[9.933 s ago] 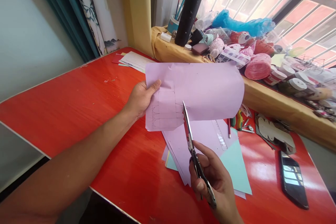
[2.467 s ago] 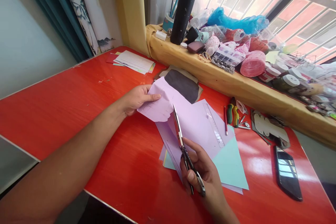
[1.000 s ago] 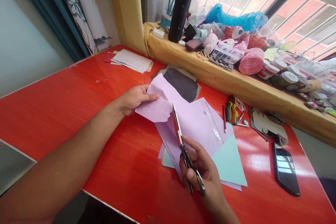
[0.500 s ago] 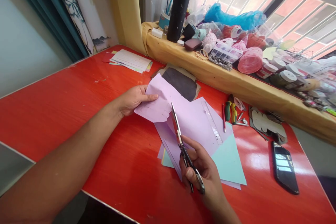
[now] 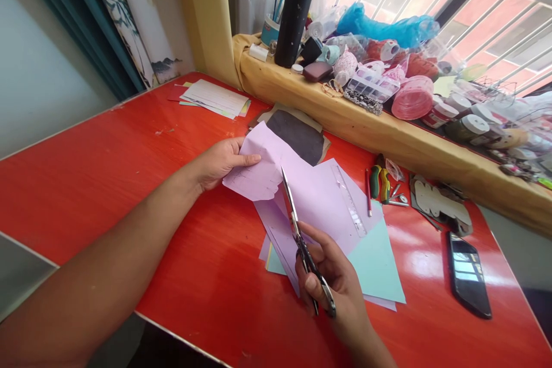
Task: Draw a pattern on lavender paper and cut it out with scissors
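My left hand pinches the left side of a lilac sheet of paper, thumb on top and fingers beneath. The sheet is cut along its lower edge and bent a little. Scissors are in my right hand, with thumb and fingers at the handles. Their blades point up and away, and the tips meet the right edge of the held sheet. Below lie more lilac sheets and a mint-green sheet. A clear ruler rests on the lilac paper.
On the red table are a paper stack, dark sheets, a red pencil, pliers and a phone. Along the windowsill stand a black flask, jars and a blue plastic bag.
Almost nothing differs. The view has shifted very slightly, and both hands, the paper and the scissors keep their places.
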Tool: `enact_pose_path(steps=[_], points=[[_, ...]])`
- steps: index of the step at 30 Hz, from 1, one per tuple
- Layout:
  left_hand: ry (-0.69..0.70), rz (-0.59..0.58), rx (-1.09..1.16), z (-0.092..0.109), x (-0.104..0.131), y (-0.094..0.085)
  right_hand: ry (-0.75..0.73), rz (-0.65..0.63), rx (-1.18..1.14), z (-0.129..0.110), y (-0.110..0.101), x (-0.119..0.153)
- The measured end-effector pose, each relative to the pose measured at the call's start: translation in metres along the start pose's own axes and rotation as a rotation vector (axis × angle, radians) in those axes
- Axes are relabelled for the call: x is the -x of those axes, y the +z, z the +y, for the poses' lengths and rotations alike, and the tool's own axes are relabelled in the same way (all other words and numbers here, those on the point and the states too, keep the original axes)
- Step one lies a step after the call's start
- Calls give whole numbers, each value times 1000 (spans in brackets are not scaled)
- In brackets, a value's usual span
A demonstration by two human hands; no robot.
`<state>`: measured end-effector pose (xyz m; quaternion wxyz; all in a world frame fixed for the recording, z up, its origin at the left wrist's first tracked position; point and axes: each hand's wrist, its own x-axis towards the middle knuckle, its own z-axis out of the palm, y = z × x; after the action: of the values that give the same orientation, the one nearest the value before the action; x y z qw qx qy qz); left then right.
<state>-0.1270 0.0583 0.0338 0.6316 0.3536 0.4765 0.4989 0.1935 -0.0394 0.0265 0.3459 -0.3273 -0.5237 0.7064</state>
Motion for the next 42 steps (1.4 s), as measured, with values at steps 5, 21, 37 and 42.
enact_pose_path(steps=[5, 21, 37, 42], points=[[4, 8, 3, 1, 0, 0, 18, -2, 3, 2, 1, -1], [37, -4, 9, 4, -1, -3, 25, -19, -11, 2, 1, 1], [188, 56, -66, 2, -4, -5, 60, -70, -7, 1, 1, 3], [201, 39, -60, 2, -4, -6, 56, -81, -4, 1, 2, 4]])
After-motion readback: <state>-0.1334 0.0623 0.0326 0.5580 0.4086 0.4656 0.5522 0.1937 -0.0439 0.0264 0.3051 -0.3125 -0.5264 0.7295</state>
